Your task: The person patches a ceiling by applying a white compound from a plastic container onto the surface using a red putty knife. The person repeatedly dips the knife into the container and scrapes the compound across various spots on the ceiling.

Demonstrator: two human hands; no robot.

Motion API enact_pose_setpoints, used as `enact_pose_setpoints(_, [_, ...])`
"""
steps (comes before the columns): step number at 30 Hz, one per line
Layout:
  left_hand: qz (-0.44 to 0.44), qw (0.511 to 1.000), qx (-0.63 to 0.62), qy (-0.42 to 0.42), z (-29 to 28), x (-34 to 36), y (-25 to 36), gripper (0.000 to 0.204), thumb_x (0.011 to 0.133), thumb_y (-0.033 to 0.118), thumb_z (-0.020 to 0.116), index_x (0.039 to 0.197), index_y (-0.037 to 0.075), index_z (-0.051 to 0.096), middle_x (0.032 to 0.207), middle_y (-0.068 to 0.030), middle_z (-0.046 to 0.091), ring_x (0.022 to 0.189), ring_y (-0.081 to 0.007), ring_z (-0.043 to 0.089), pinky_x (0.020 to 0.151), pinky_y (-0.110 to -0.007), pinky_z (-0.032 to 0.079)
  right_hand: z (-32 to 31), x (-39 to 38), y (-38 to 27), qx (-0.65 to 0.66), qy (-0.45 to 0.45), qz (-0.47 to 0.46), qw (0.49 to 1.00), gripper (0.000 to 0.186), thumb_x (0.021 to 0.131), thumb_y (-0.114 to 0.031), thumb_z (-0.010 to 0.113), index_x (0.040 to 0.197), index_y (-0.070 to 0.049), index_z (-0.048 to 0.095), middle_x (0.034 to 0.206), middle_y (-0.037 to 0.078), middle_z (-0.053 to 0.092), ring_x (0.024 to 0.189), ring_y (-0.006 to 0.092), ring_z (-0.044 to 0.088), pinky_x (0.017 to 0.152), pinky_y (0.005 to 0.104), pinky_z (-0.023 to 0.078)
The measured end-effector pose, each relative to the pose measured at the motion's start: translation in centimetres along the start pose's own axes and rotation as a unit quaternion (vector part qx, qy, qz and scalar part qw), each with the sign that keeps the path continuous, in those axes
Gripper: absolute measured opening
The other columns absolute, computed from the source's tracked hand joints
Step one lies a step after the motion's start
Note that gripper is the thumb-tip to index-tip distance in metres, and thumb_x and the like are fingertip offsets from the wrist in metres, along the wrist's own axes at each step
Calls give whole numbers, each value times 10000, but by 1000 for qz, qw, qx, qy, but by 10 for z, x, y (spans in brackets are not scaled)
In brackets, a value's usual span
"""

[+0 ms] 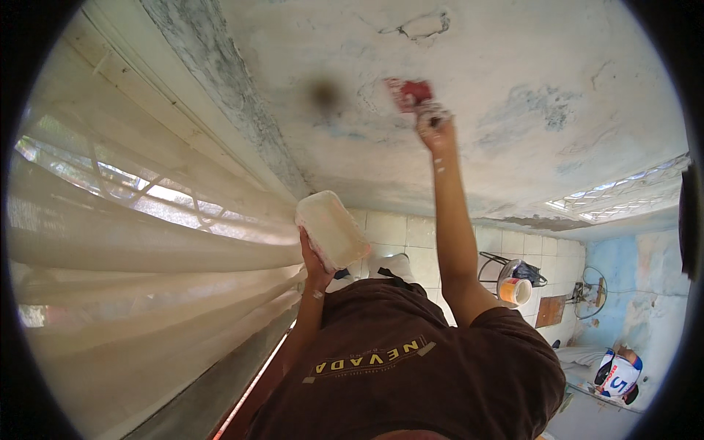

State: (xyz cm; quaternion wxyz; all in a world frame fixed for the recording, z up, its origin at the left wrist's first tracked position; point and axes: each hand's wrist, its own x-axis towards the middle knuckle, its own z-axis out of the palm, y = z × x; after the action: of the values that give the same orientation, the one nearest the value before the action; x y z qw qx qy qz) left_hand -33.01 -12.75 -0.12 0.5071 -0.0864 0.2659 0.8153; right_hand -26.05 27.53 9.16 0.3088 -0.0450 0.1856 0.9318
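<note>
My right hand [435, 126] is raised, closed round a scraper with a red blade [405, 94] against or very near the patchy white plastered wall [506, 51]; the hand and blade are slightly blurred. My left hand [314, 264] grips a white, smeared plastic container [332, 229] by its side, low at the centre beside the curtain. Whether anything is inside the container is hard to make out.
A sheer curtain [139, 242] over a barred window fills the left. A tiled floor [385, 227] shows below. At right are a stool [490, 265] with a bucket [515, 292], a round wire frame [591, 292], a grille [616, 187] and a person [616, 374] in a white top.
</note>
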Motion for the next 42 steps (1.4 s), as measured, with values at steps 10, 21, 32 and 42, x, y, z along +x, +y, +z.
enact_pose_setpoints(10, [63, 997, -41, 11, 25, -10, -20, 697, 976, 620, 418, 1474, 134, 375, 1434, -109, 471, 1285, -304, 495, 1061, -504, 434, 29, -143, -6, -104, -251, 67, 960, 423, 936, -106, 493, 1325, 59, 519, 787, -3, 523, 725, 75, 599, 627, 200, 525])
enact_pose_setpoints(21, [46, 993, -8, -112, 104, 28, -124, 725, 984, 642, 364, 1494, 128, 341, 1458, -111, 464, 1301, -291, 501, 1075, -476, 433, 47, -261, 21, -879, -111, -200, 418, 141, 875, -35, 693, 976, 16, 607, 830, 65, 581, 647, 94, 486, 558, 256, 402])
enact_pose_setpoints(32, [34, 992, 116, -35, 158, 26, -279, 801, 951, 730, 285, 1489, 141, 356, 1389, -80, 526, 1228, -249, 554, 1052, -406, 460, 9, -305, -44, -954, -116, -157, 227, 175, 921, -77, 579, 1057, 30, 553, 807, 254, 643, 734, 447, 632, 622, 485, 490])
enact_pose_setpoints(42, [1, 999, -42, 2, 141, 13, -324, 756, 977, 699, 253, 1515, 172, 309, 1442, -68, 460, 1273, -235, 499, 1082, -387, 410, -3, -321, -80, -958, -132, -159, 197, 249, 879, -139, 613, 1082, 5, 599, 766, 220, 655, 667, 406, 641, 597, 475, 510])
